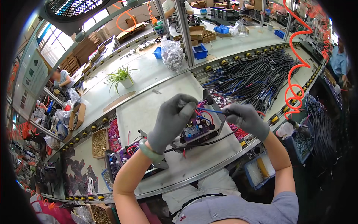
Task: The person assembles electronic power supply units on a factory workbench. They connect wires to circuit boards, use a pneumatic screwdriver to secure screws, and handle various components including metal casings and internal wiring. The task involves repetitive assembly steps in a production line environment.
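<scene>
Both of my hands wear grey gloves and are raised above an opened metal case with a purple circuit board (pixel 195 130). My right hand (pixel 247 120) pinches one end of a thin blue wire (pixel 211 110). The wire stretches leftward to the fingertips of my left hand (pixel 172 118), which are closed on its other end. Red and purple wires (pixel 203 109) rise from the case just under the blue wire. A black cable (pixel 212 141) runs out across the front of the case. My left hand hides part of the case.
Another opened case (pixel 123 161) sits left of my left forearm. A big heap of black cables (pixel 253 76) lies at the far right. An orange coiled hose (pixel 298 67) hangs on the right. Further off are a potted plant (pixel 126 80) and a blue bin (pixel 200 51).
</scene>
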### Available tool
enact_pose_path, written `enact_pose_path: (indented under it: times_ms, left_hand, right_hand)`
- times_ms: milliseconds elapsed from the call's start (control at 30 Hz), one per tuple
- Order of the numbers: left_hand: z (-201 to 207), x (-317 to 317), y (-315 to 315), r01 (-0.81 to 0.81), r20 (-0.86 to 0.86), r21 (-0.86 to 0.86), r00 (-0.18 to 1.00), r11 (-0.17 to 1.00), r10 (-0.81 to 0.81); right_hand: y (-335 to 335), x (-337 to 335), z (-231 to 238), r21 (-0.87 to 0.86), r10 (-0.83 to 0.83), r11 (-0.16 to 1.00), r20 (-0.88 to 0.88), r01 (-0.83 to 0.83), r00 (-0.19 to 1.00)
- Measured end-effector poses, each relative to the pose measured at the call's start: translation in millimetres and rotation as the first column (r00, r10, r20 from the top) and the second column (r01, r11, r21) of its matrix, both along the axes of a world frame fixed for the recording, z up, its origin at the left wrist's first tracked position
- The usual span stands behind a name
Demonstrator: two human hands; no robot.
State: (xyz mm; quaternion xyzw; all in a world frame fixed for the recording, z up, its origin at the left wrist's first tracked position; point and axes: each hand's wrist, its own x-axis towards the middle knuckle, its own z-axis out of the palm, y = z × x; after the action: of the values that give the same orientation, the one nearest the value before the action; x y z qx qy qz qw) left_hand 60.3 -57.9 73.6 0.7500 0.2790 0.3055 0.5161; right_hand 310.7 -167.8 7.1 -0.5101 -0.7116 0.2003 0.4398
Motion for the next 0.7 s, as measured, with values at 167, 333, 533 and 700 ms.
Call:
enact_pose_path:
  times_ms: [167, 333, 533, 700]
  left_hand:
    - [-35, 29, 46, -0.451, 0.229, 0.48, 0.892, 0.752, 0.389]
    - [-46, 51, 22, 0.022, -0.174, 0.765, 0.969, 0.643, 0.173]
    - [-85, 68, 11, 0.251, -0.393, 0.731, 0.915, 0.635, 0.091]
    - [-85, 67, 12, 0.262, -0.39, 0.713, 0.919, 0.651, 0.058]
  right_hand:
    - [30, 22, -18, 0.177, -0.133, 0.982, 0.408, 0.065, 0.903]
    - [31, 17, -38, 0.272, -0.228, 0.957, 0.481, 0.103, 0.846]
    - [31, 19, -37, 0.27, -0.235, 0.957, 0.528, 0.101, 0.816]
    - [33, 27, -26, 0.247, -0.194, 0.967, 0.572, 0.059, 0.797]
